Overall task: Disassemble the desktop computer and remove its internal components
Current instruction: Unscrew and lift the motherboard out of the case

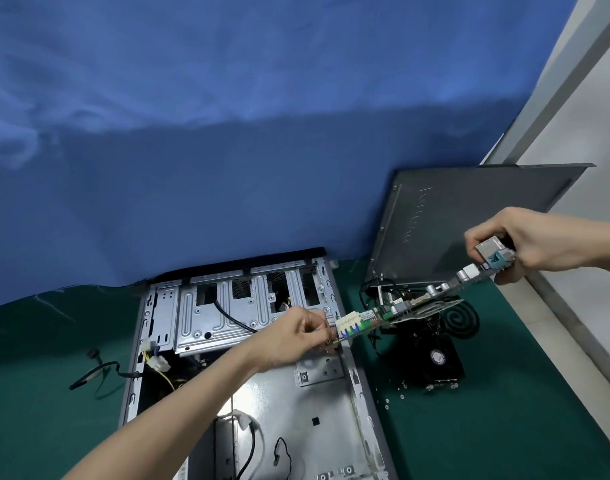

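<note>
The open grey computer case (331,403) lies flat on the green mat, its drive cage (227,306) at the far end. I hold the green motherboard (418,303) in the air to the right of the case, seen almost edge-on. My left hand (296,336) pinches its near end by the white connectors. My right hand (525,240) grips its far end at the metal and teal rear ports. Loose cables trail inside the case at the left.
A dark side panel (470,220) leans against the blue cloth at the right. Below the board sit a black cooler fan (438,358), a round spiral heatsink (459,320) and several small screws (397,393). A black cable (99,372) lies left of the case.
</note>
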`<action>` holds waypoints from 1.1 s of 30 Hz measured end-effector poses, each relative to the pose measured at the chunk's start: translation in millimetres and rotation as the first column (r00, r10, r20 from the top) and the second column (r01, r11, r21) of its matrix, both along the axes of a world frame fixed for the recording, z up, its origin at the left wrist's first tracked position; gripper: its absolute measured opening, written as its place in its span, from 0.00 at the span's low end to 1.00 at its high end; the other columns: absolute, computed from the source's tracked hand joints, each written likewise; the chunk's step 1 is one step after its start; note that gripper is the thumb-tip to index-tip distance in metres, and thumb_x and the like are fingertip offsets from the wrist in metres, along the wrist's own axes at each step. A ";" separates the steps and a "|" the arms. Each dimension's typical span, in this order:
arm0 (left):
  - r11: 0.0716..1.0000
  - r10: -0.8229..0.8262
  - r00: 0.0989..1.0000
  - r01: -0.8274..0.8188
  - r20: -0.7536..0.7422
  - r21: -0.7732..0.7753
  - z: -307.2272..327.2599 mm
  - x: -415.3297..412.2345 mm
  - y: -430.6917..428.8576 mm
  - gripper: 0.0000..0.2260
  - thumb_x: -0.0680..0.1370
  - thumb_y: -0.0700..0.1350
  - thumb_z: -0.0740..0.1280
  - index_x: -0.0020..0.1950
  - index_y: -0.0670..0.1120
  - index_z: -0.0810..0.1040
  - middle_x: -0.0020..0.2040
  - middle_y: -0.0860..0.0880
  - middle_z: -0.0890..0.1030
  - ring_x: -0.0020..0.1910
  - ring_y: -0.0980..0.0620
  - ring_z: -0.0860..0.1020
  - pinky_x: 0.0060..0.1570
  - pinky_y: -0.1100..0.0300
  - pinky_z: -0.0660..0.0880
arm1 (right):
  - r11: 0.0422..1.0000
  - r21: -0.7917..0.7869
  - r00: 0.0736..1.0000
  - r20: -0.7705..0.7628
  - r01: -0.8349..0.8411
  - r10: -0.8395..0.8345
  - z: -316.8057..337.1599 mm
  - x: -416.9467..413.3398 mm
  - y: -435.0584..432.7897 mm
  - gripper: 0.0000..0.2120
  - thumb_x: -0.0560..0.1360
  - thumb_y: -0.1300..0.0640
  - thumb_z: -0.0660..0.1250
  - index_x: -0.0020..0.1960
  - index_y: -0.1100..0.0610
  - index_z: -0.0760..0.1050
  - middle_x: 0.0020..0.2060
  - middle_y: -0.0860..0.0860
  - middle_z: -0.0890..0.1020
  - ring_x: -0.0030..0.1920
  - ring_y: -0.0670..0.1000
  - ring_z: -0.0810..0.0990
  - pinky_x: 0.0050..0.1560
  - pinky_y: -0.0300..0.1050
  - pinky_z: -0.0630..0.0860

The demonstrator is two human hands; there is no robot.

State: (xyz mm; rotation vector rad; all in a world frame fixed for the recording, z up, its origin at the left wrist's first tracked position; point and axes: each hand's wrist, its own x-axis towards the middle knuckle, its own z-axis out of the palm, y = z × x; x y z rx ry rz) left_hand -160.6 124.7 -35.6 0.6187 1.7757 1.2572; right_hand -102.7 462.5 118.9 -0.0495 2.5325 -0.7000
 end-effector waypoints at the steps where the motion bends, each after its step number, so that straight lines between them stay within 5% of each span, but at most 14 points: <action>1: 1.000 0.030 1.000 -0.030 0.003 0.004 -0.3 -2.3 -0.9 0.16 0.80 0.42 0.64 0.38 0.31 0.76 0.39 0.48 0.77 0.35 0.55 0.79 0.34 0.64 0.75 | 1.000 -0.002 1.000 -0.013 0.005 -0.005 -2.2 0.5 0.4 0.16 0.58 0.72 0.69 0.36 0.53 0.74 0.28 0.51 0.74 0.30 0.48 0.66 0.32 0.44 0.63; 4: 0.998 0.061 0.995 -0.060 -0.078 0.014 0.8 -13.4 -5.9 0.18 0.80 0.43 0.63 0.38 0.29 0.74 0.37 0.49 0.73 0.32 0.59 0.72 0.38 0.71 0.71 | 0.998 0.056 0.994 -0.108 0.008 -0.002 -9.0 3.4 -1.1 0.17 0.58 0.70 0.72 0.37 0.50 0.74 0.29 0.50 0.76 0.32 0.54 0.70 0.33 0.50 0.70; 10: 1.000 -0.013 0.978 0.008 -0.209 -0.026 1.7 -28.4 -27.5 0.17 0.81 0.48 0.62 0.36 0.40 0.72 0.33 0.47 0.69 0.33 0.54 0.67 0.36 0.64 0.65 | 0.976 0.214 0.934 -0.355 0.030 0.049 -24.4 15.2 -21.4 0.19 0.64 0.61 0.75 0.39 0.39 0.72 0.38 0.45 0.76 0.43 0.50 0.74 0.42 0.56 0.75; 17: 0.987 0.153 0.954 -0.158 -0.259 0.002 -8.1 -37.1 -55.8 0.18 0.80 0.53 0.61 0.35 0.45 0.68 0.30 0.57 0.68 0.31 0.60 0.66 0.34 0.73 0.64 | 0.941 0.339 0.756 -0.620 0.017 0.210 -44.5 29.6 -64.7 0.25 0.59 0.75 0.69 0.41 0.47 0.69 0.39 0.41 0.74 0.45 0.50 0.70 0.24 0.45 0.69; 22: 0.996 0.058 0.986 -0.068 -0.154 -0.063 -13.9 -45.9 -72.7 0.21 0.79 0.57 0.55 0.37 0.41 0.68 0.33 0.49 0.70 0.30 0.57 0.69 0.35 0.71 0.69 | 0.893 0.448 0.692 -0.634 -0.033 0.344 -80.5 45.1 -80.1 0.25 0.53 0.76 0.72 0.44 0.56 0.71 0.42 0.50 0.78 0.46 0.55 0.71 0.17 0.41 0.66; 27: 0.986 -0.025 0.992 0.005 -0.120 -0.165 -23.1 -46.9 -81.5 0.22 0.78 0.58 0.56 0.41 0.39 0.71 0.33 0.50 0.70 0.29 0.60 0.68 0.34 0.71 0.68 | 0.833 0.545 0.764 -0.496 -0.097 0.413 -138.5 68.1 -83.0 0.37 0.46 0.69 0.81 0.48 0.57 0.67 0.44 0.54 0.79 0.47 0.52 0.68 0.20 0.36 0.70; 33: 0.969 -0.015 0.874 -0.107 -0.486 -0.223 -39.1 -33.3 -78.6 0.15 0.77 0.51 0.66 0.37 0.45 0.67 0.43 0.46 0.69 0.37 0.56 0.69 0.43 0.62 0.71 | 0.792 0.609 0.831 -0.419 -0.043 0.366 -187.8 85.1 -85.4 0.48 0.44 0.74 0.76 0.63 0.60 0.68 0.47 0.57 0.74 0.48 0.57 0.69 0.20 0.41 0.69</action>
